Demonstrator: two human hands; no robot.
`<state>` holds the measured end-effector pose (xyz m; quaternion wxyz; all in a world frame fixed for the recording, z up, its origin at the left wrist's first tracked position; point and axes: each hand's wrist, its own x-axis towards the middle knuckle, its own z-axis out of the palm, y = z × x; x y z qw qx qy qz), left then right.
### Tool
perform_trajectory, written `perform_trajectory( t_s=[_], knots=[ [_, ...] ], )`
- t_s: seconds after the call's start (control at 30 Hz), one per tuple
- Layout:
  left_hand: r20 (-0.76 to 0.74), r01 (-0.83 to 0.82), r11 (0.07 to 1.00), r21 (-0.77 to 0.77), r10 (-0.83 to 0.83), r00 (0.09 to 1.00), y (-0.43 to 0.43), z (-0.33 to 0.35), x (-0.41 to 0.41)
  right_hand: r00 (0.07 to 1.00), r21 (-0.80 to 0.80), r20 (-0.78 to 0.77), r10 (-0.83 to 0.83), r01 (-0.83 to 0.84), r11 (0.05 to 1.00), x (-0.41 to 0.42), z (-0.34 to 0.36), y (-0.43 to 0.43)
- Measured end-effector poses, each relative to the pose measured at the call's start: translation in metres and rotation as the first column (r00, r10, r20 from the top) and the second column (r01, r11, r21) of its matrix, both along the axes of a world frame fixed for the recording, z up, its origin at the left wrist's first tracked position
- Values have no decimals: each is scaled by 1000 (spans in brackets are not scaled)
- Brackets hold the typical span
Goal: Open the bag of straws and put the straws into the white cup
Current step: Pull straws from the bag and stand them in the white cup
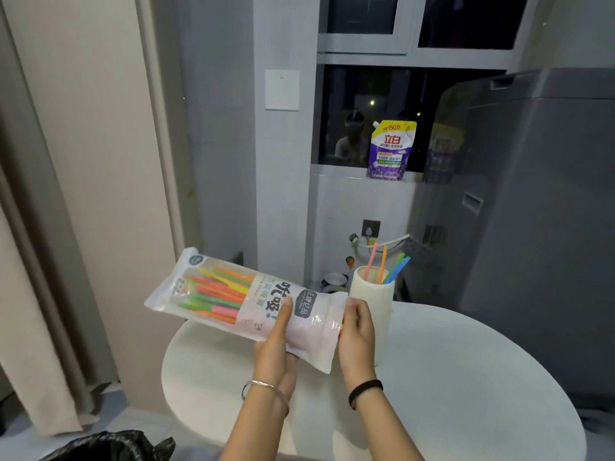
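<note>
A clear and white plastic bag of coloured straws (pixel 233 294) is held in the air above the round white table (pixel 466 377), lying slanted with its far end up to the left. My left hand (pixel 274 347) holds it from below, thumb across the printed front. My right hand (pixel 357 331) grips the bag's near end at the right. Just behind my right hand stands the white cup (pixel 376 294), upright, with several straws (pixel 386 266) sticking out of it: pink, orange, green and blue.
A grey washing machine (pixel 532 194) stands to the right behind the table. A purple detergent pouch (pixel 389 151) sits on the window sill. A curtain (pixel 43 227) hangs at the left. A black rubbish bag (pixel 109 447) lies at the bottom left.
</note>
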<state>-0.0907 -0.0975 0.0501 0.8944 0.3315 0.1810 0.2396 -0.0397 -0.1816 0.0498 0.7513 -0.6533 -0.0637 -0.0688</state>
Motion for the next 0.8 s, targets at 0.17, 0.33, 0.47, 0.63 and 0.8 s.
perform_trajectory(
  t_s=[0.17,0.33,0.47,0.63,0.8],
  knots=[
    [-6,24,985,-168,-25,1000,3,-3,3,992,-162,101,76,-59,985,6,4,-12],
    [62,80,934,-349,-62,996,10,0,2,968,-174,161,190,-162,971,12,18,-29],
    [85,72,909,-411,-41,996,14,0,2,991,69,133,7,-17,997,18,27,-43],
    [90,117,911,-394,-89,992,-2,1,5,987,9,-6,161,-161,987,12,21,-35],
    [72,100,898,-428,-77,994,0,0,6,1000,69,-5,3,-3,998,16,20,-39]
  ],
)
